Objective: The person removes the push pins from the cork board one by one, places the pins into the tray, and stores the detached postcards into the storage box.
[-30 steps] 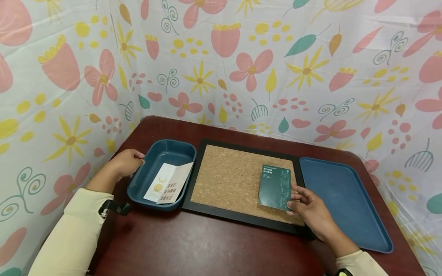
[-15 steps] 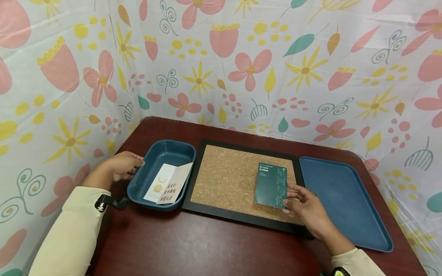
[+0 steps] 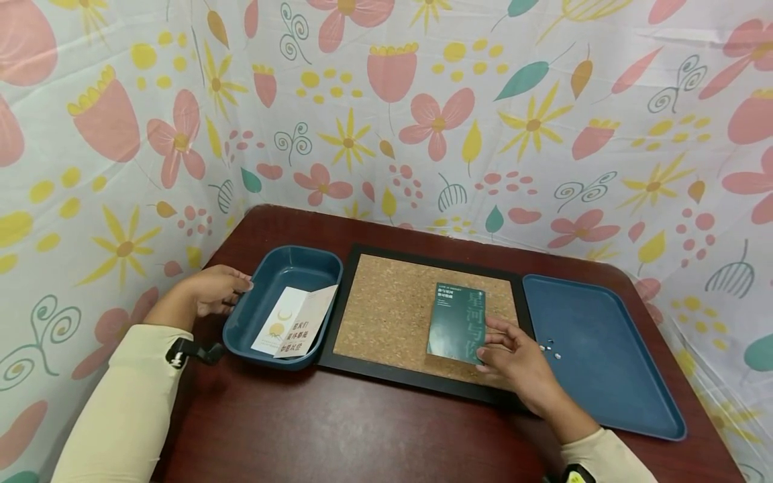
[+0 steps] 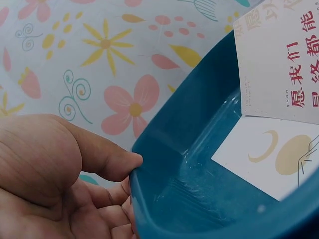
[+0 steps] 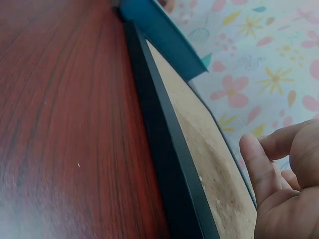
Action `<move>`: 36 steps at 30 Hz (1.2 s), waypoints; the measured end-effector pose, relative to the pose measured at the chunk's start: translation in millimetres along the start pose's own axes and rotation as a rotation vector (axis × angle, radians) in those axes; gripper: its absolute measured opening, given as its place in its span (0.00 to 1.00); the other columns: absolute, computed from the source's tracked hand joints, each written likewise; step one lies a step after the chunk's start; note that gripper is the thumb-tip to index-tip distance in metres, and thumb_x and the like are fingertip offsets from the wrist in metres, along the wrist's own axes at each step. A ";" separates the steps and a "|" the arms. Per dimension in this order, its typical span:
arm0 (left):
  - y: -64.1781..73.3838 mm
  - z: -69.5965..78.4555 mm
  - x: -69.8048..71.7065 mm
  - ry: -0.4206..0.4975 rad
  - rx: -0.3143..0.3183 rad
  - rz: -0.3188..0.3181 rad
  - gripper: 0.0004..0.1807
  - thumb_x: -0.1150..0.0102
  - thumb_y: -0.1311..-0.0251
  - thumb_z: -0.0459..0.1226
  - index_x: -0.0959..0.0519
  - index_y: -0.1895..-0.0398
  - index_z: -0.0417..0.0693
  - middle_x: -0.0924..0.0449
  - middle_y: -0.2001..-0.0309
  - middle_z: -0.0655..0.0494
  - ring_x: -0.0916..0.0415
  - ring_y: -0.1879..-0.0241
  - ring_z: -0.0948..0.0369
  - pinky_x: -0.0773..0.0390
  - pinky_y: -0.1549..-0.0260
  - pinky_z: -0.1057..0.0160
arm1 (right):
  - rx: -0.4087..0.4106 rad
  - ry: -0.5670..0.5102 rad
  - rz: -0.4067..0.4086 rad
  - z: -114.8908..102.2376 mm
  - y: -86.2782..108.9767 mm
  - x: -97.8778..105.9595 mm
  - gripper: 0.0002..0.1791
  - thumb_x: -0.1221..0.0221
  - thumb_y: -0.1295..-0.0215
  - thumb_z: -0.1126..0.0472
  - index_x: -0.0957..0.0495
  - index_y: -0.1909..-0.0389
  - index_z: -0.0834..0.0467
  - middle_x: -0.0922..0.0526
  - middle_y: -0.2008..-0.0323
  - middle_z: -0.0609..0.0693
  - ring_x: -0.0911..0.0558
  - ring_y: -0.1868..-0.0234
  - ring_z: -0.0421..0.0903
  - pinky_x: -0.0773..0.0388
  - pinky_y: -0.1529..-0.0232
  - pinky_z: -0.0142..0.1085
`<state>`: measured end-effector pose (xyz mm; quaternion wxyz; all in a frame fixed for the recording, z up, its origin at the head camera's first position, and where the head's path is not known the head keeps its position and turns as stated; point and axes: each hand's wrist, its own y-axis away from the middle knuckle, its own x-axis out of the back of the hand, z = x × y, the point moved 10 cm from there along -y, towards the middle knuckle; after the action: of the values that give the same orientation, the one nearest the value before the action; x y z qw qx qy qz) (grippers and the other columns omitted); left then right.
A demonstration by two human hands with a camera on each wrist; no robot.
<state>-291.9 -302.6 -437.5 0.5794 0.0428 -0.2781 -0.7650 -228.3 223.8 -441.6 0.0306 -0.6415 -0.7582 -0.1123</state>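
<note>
With its thumb and fingers, my left hand pinches the left rim of a deep blue tray. Inside lie a white card with a moon drawing and a beige card with red characters, which partly overlaps it. My right hand holds a dark green card by its right edge, thumb toward me. White and pale green print covers that card's face. Below it is a cork board in a black frame; whether card and cork touch, I cannot tell. The right wrist view hardly shows the card.
Right of the board lies a flat blue tray with several small shiny bits near its left edge. All stand on a dark red wooden table. Flowered cloth hangs behind and at the left.
My right hand has moved left over the cork board with the green card. The shiny bits on the flat tray have come into view. My left hand stays at the deep tray's rim.
</note>
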 end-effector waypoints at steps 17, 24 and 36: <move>-0.5 0.4 3.3 -0.034 -0.001 0.022 0.20 0.53 0.22 0.34 0.33 0.36 0.28 0.19 0.57 0.48 0.18 0.62 0.58 0.17 0.64 0.58 | -0.024 -0.040 -0.022 -5.1 -4.3 -30.9 0.38 0.39 0.31 0.72 0.44 0.23 0.60 0.30 0.44 0.66 0.18 0.55 0.49 0.14 0.55 0.46; 0.4 0.1 4.6 -0.043 -0.003 0.027 0.20 0.52 0.22 0.35 0.33 0.36 0.28 0.19 0.57 0.48 0.18 0.62 0.58 0.17 0.65 0.58 | -0.040 -0.067 -0.029 -3.4 -6.4 -41.8 0.38 0.38 0.32 0.72 0.42 0.24 0.59 0.30 0.46 0.63 0.17 0.57 0.48 0.14 0.56 0.47; 0.2 0.7 6.1 -0.042 0.013 0.040 0.19 0.51 0.22 0.35 0.32 0.38 0.30 0.19 0.57 0.48 0.19 0.62 0.58 0.17 0.64 0.59 | -0.034 -0.093 -0.049 -7.6 -6.5 -57.8 0.37 0.39 0.32 0.72 0.42 0.25 0.60 0.31 0.47 0.63 0.18 0.57 0.49 0.13 0.56 0.45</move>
<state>-294.0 -307.9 -435.3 0.5882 0.0252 -0.2961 -0.7522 -225.3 165.4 -446.1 -0.0185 -0.6277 -0.7723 -0.0959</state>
